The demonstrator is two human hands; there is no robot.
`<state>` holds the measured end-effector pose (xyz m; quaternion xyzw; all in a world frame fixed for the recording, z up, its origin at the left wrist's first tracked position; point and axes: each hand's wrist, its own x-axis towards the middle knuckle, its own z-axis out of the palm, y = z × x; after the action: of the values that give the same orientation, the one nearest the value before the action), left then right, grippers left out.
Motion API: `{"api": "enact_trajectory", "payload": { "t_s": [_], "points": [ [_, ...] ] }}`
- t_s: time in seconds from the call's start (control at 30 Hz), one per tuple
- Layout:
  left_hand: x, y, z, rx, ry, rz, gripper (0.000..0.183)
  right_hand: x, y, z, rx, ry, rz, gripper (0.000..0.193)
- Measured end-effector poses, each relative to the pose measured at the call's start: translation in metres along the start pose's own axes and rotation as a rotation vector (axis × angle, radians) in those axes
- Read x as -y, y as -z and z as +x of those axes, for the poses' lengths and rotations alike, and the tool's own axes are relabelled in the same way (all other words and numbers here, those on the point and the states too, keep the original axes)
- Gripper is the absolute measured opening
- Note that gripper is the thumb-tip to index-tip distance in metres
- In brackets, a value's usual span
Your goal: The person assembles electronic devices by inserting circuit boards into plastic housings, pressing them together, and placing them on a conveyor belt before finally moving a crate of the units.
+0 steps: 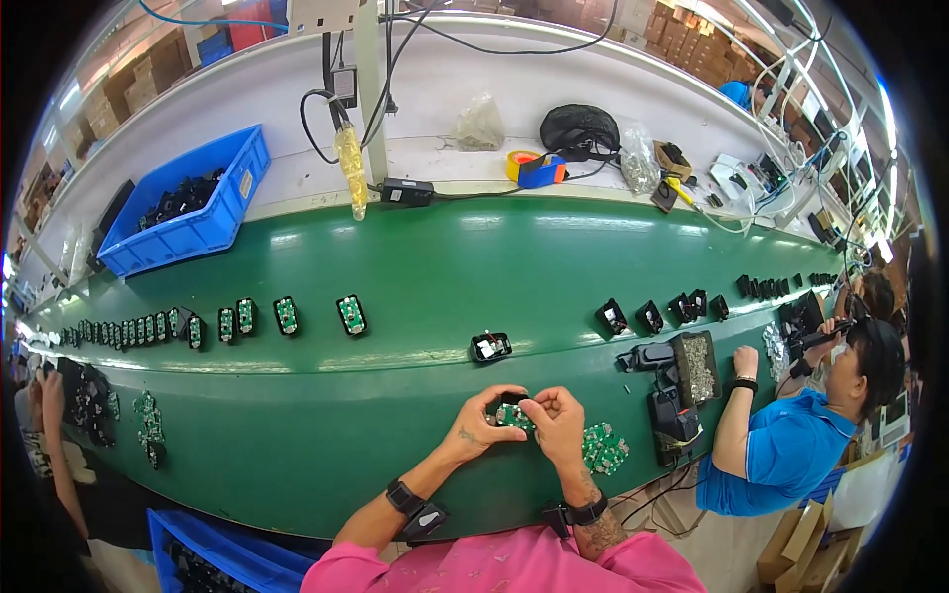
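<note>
Close in front of me, over the green bench, my left hand [481, 423] is closed round a small black housing [513, 398] with a green circuit board [513, 416] at it. My right hand [556, 419] pinches the board's right edge with thumb and fingers. Whether the board is fully seated cannot be made out. A pile of loose green circuit boards [603, 449] lies just right of my right hand. Beyond my hands, a black housing [490, 346] with white parts inside rests on the bench. Farther left sits a black housing fitted with a green board [351, 314].
Fitted housings [159, 326] run in a row leftward; open black housings [649, 317] stand to the right. A blue crate [188, 212] of black parts is at back left. Right of me are a soldering station [674, 415] and a co-worker in blue [791, 445]. Another person's arm [57, 415] shows far left.
</note>
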<state>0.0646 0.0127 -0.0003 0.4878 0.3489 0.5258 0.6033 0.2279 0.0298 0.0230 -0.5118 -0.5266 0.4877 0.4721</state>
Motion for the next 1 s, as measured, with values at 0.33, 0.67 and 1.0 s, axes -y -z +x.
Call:
{"api": "enact_trajectory", "payload": {
  "t_s": [0.33,0.67,1.0],
  "points": [
    [-0.021,-0.002,-0.004,-0.008,0.216,-0.185,0.063,0.031,0.001,-0.006,-0.101,0.316,-0.281,0.013],
    [-0.008,-0.006,-0.004,0.031,0.13,-0.023,0.06,0.041,0.0,-0.012,0.201,0.386,-0.442,0.008],
    [-0.001,-0.012,-0.006,-0.149,-0.054,0.109,0.048,0.033,0.004,-0.015,0.159,0.31,-0.501,0.008]
  ]
}}
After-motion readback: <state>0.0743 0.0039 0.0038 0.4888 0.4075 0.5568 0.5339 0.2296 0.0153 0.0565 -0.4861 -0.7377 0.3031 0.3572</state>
